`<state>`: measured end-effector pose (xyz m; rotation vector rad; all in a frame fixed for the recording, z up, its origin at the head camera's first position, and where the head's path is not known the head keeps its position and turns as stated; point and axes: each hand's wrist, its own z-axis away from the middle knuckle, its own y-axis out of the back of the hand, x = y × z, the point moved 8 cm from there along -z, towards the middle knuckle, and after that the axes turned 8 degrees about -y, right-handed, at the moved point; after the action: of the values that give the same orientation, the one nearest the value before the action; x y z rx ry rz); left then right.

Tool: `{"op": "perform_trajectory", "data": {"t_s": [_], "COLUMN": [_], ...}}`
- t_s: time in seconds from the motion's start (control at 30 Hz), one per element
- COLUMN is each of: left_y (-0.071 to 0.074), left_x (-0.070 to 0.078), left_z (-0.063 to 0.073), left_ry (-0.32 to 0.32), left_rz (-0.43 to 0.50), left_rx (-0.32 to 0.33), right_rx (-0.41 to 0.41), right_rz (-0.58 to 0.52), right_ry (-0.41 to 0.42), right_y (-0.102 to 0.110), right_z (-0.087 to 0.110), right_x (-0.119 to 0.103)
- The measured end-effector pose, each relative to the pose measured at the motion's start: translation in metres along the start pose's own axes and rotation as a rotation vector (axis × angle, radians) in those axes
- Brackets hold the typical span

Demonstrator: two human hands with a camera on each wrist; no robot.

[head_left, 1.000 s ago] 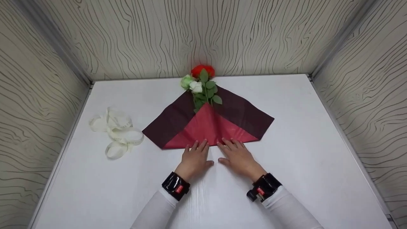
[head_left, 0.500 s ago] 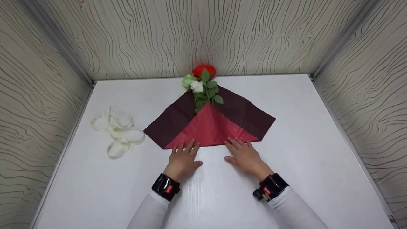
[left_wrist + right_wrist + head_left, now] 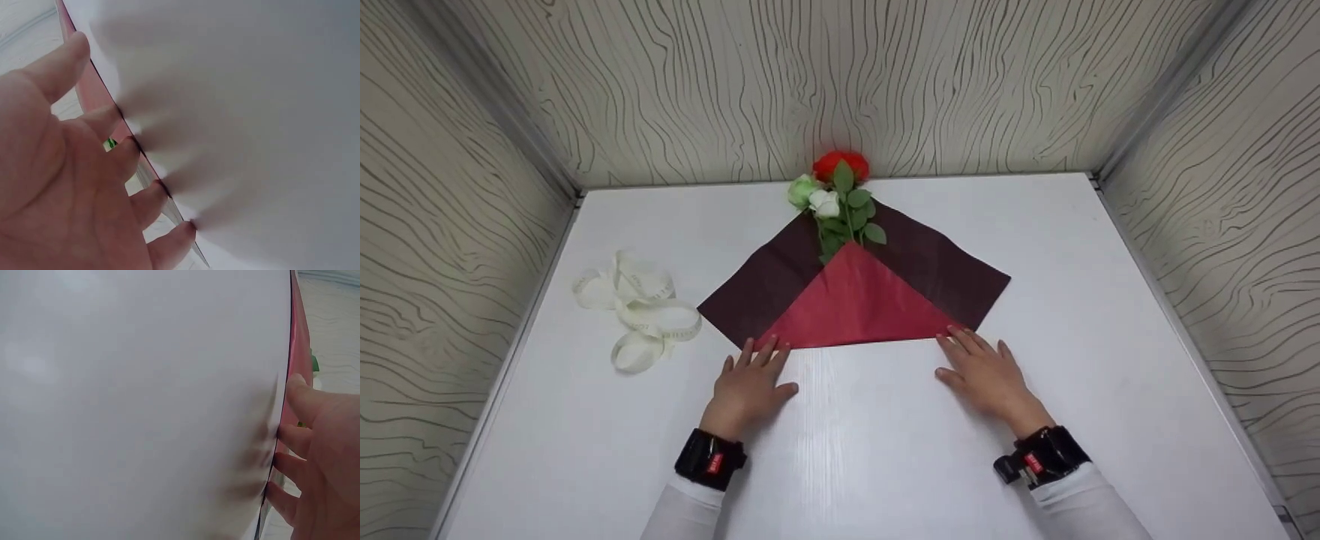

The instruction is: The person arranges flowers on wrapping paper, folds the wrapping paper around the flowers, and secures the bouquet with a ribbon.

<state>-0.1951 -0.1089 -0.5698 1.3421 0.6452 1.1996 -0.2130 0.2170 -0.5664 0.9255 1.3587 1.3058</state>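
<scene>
The wrapping paper [image 3: 952,274] lies flat at the middle of the worktop [image 3: 855,435], directly beyond both hands. Its red panel [image 3: 859,300] forms a triangle over the dark sheet, with the tip pointing to the far side and the straight base along the near edge.

Left hand [image 3: 748,390]: located at the left end of the near edge. Fingers are straight and spread apart. The index, middle and ring fingertips rest on the paper near the left corner of the red panel; the little finger lies just left of the sheet. The thumb is on the near side of the edge, apart from the paper.

Right hand [image 3: 986,379]: located at the right end of the near edge. Fingers are extended and slightly apart, clamped on nothing. The fingertips touch the paper near the right corner of the red panel; the thumb points left, on the near side of the edge.

The length of near edge between the hands is exposed. At the far side, a red flower [image 3: 831,163], a white rose [image 3: 824,203] and a pale green rose [image 3: 802,192] project past the dark sheet; their stems pass beneath the red tip. A ribbon [image 3: 643,327] lies looped to the left of the paper.
</scene>
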Motion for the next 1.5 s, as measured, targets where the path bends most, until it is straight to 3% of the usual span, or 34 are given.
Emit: {"op": "perform_trajectory", "data": {"t_s": [0.2,0.33,0.5,0.63,0.73,0.87,1.03,1.23,1.5], "left_y": [0.001,0.005,0.007,0.006,0.006,0.002,-0.007,-0.008,-0.005], "left_x": [-0.008,-0.009,0.005,0.027,0.046,0.070,0.086,0.082,0.060], "left_z": [0.005,0.005,0.000,-0.007,-0.015,-0.027,-0.035,-0.036,-0.024], "left_ry": [0.033,0.070,0.060,0.008,-0.047,-0.126,-0.170,-0.150,-0.095], "left_rz": [-0.011,-0.037,-0.053,-0.061,-0.071,-0.113,-0.132,-0.139,-0.085], "left_rx": [0.029,0.090,0.120,0.110,0.112,0.100,0.071,0.075,0.081], "right_rx": [0.038,0.066,0.203,0.269,0.228,0.111,0.014,-0.010,-0.042], "right_rz": [-0.035,-0.073,-0.147,-0.127,-0.103,-0.046,0.008,0.055,0.062], "right_ry": [-0.059,-0.069,-0.097,-0.042,0.052,0.164,0.229,0.171,0.044], "right_y": [0.005,0.005,0.017,0.022,0.018,0.003,-0.013,-0.017,-0.013], "right_z": [0.015,0.017,0.007,-0.004,-0.011,-0.018,-0.024,-0.029,-0.023], "right_x": [0.031,0.034,0.016,-0.021,-0.057,-0.099,-0.124,-0.119,-0.081]}}
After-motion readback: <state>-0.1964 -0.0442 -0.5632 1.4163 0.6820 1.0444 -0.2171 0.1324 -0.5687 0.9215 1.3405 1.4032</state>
